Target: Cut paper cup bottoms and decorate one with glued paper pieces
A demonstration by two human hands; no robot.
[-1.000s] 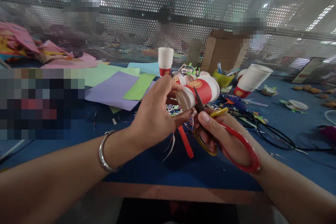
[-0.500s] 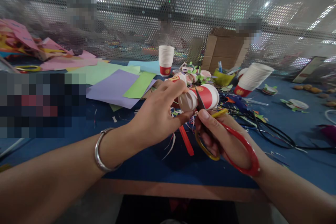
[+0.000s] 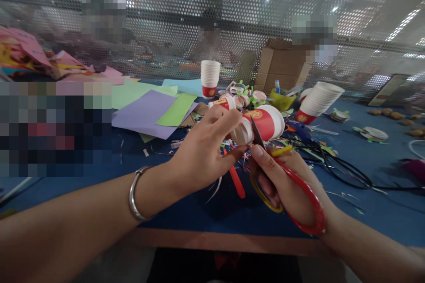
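Cup sideways, in from the bench's near edge; left hand, fingers half-curled round its base, seemingly steadies it for scissors clasped in right hand.

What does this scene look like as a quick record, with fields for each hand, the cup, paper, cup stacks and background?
Left hand: holds a paper cup near its base
Right hand: grips scissors, blade at the cup's side; depth of cut unclear
Cup: red and white, tipped sideways
Paper: purple sheet, green strip overlapping it
Cup stacks: upright stack; leaning stack, farther right
Background: perforated screen, cardboard box
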